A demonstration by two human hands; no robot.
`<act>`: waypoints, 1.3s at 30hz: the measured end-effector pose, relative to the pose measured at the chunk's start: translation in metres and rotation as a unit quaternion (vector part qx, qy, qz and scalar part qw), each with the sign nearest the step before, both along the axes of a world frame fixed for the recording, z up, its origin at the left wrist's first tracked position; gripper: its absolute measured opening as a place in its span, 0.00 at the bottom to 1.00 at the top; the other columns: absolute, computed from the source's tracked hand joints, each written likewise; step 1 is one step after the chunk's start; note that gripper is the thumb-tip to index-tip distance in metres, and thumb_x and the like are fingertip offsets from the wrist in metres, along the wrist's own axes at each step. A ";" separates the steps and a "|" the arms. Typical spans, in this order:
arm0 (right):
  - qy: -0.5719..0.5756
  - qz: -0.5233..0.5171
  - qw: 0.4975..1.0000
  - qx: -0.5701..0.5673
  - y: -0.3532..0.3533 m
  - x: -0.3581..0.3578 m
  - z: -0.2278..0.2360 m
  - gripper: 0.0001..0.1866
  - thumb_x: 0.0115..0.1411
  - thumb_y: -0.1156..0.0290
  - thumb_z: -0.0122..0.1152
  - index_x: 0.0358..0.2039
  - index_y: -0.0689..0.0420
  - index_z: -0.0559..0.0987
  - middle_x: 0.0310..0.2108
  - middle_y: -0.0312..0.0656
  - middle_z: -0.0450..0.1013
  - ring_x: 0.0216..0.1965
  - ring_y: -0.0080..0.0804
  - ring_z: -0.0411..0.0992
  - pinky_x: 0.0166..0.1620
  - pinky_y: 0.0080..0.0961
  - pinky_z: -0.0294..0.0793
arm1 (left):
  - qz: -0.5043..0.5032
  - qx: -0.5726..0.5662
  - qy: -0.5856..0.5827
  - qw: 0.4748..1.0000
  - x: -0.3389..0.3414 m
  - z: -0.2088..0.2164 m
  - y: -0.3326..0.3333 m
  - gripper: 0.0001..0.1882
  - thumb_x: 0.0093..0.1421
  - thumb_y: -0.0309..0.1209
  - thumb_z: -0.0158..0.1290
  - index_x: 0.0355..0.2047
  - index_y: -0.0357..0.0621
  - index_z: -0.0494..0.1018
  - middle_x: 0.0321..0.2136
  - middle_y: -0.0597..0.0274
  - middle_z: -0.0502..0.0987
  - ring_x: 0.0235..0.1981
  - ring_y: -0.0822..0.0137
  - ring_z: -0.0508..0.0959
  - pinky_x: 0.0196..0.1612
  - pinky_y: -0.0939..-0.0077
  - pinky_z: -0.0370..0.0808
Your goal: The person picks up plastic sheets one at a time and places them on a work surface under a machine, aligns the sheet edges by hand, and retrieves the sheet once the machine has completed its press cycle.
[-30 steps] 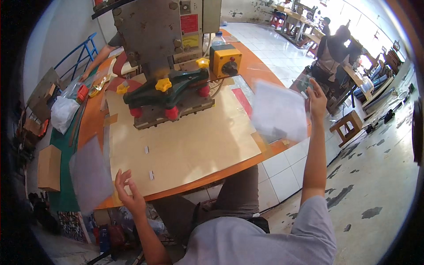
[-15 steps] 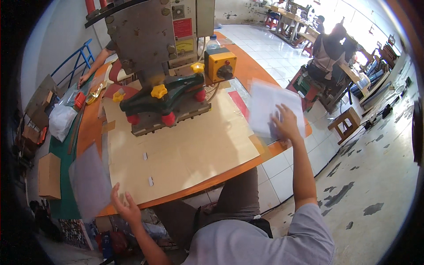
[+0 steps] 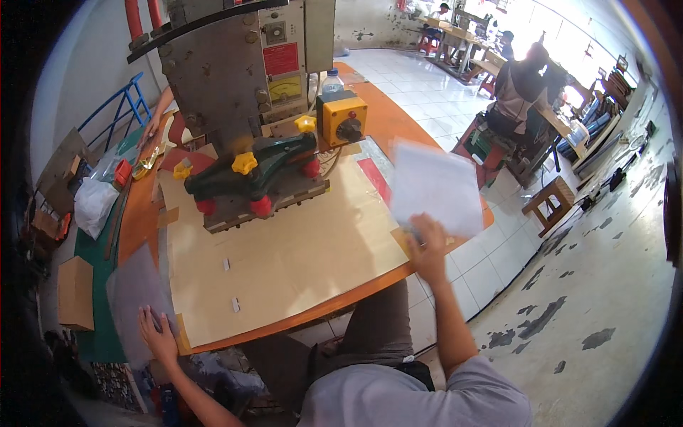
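Note:
My left hand (image 3: 158, 336) lies with its fingers spread on a translucent grey sheet (image 3: 135, 292) at the table's left corner. My right hand (image 3: 428, 249) is at the near edge of a stack of white translucent sheets (image 3: 435, 186) on the right. Its fingers are curled around a small dark thing, blurred and too small to name. Between the hands lies a cream board (image 3: 299, 274) with two small white tabs (image 3: 236, 304) on it. Over the board's far part stands a press (image 3: 249, 178) with yellow knobs and red feet.
A yellow control box (image 3: 343, 119) and a water bottle (image 3: 332, 82) stand beside the press. A cardboard box (image 3: 75, 293) and a white bag (image 3: 94, 203) are on the left. Another person's hand (image 3: 151, 128) rests at the far left. A wooden stool (image 3: 549, 205) stands on the right.
My left hand has moved left and down onto the grey sheet. My right hand has drawn back toward me and left, its fingers now curled. The view has shifted slightly.

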State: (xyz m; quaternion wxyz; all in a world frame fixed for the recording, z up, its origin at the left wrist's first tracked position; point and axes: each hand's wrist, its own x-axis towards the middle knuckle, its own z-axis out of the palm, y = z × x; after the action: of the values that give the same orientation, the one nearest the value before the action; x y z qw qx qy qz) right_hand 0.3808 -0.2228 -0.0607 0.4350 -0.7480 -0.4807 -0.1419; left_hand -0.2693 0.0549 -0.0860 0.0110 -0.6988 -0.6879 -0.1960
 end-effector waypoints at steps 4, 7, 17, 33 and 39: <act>-0.042 -0.004 0.999 -0.022 -0.004 -0.092 -0.022 0.20 0.65 0.65 0.64 0.56 0.52 0.82 0.62 0.42 0.76 0.71 0.48 0.64 0.75 0.53 0.48 | -0.004 0.002 0.015 1.000 0.002 0.006 -0.001 0.39 0.71 0.57 0.52 0.75 0.51 0.62 0.77 0.55 0.56 0.79 0.50 0.52 0.78 0.44 0.48; -0.094 -0.057 0.992 0.056 0.000 -0.098 -0.063 0.25 0.75 0.51 0.42 0.52 0.48 0.86 0.63 0.37 0.75 0.71 0.46 0.63 0.74 0.48 0.46 | 0.006 -0.024 0.013 1.000 0.010 0.012 0.000 0.42 0.68 0.54 0.57 0.76 0.53 0.59 0.78 0.59 0.54 0.79 0.52 0.50 0.78 0.44 0.46; -0.115 -0.029 0.990 0.074 -0.004 -0.092 -0.077 0.25 0.76 0.50 0.40 0.52 0.46 0.86 0.60 0.36 0.77 0.68 0.44 0.65 0.72 0.45 0.49 | -0.004 -0.060 0.067 0.996 0.017 0.027 -0.012 0.48 0.66 0.60 0.57 0.79 0.55 0.54 0.80 0.59 0.50 0.80 0.52 0.49 0.78 0.43 0.43; -0.119 -0.038 0.990 0.070 -0.002 -0.090 -0.082 0.28 0.76 0.49 0.38 0.49 0.50 0.86 0.59 0.41 0.77 0.67 0.49 0.65 0.69 0.50 0.53 | -0.044 -0.004 -0.076 0.996 0.000 0.010 -0.003 0.28 0.80 0.49 0.39 0.69 0.48 0.70 0.73 0.55 0.65 0.76 0.51 0.58 0.77 0.50 0.50; -0.114 -0.037 0.989 0.089 -0.001 -0.091 -0.084 0.26 0.75 0.49 0.40 0.52 0.46 0.86 0.59 0.37 0.77 0.67 0.43 0.65 0.70 0.46 0.51 | -0.062 0.050 -0.217 0.973 -0.003 0.012 -0.013 0.23 0.80 0.41 0.42 0.62 0.39 0.77 0.62 0.51 0.78 0.67 0.52 0.72 0.71 0.57 0.63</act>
State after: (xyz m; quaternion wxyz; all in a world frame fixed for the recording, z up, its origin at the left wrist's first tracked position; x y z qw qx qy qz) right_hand 0.2903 -0.2243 -0.1446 0.4364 -0.7028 -0.4847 -0.2843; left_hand -0.2726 0.0421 -0.0736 -0.1159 -0.6794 -0.6187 -0.3770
